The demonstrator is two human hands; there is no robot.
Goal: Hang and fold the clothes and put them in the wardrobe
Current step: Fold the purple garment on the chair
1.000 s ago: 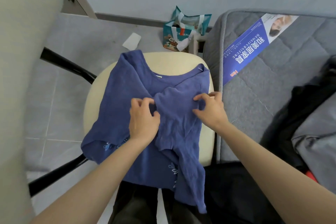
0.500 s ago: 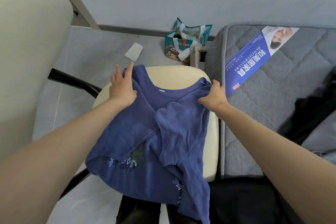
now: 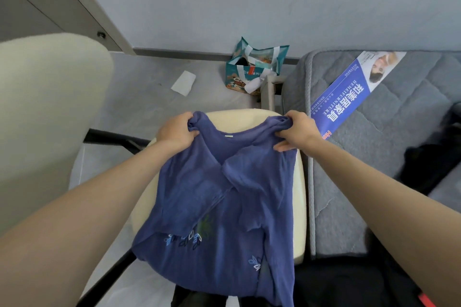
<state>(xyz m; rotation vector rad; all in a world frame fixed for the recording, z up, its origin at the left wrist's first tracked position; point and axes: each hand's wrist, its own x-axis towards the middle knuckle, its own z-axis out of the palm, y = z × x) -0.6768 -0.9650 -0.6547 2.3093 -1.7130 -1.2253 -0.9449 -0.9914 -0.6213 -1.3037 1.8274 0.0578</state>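
Observation:
A blue shirt (image 3: 217,209) with small leaf embroidery lies on the cream chair seat (image 3: 300,207), both sleeves folded across its middle. My left hand (image 3: 175,131) grips the shirt's left shoulder, fingers curled into the cloth. At the other shoulder my right hand (image 3: 296,129) grips the fabric the same way. The shirt's hem hangs over the seat's near edge. No wardrobe is in view.
A grey mattress (image 3: 389,147) with a blue printed label (image 3: 349,95) lies to the right, dark clothes (image 3: 429,164) heaped on it. A teal gift bag (image 3: 252,70) and a white paper scrap (image 3: 183,82) sit on the tiled floor. The chair's cream backrest (image 3: 47,117) fills the left.
Both hands have left the folded sleeves at the shirt's middle and moved up to its shoulders, where they now grip the fabric.

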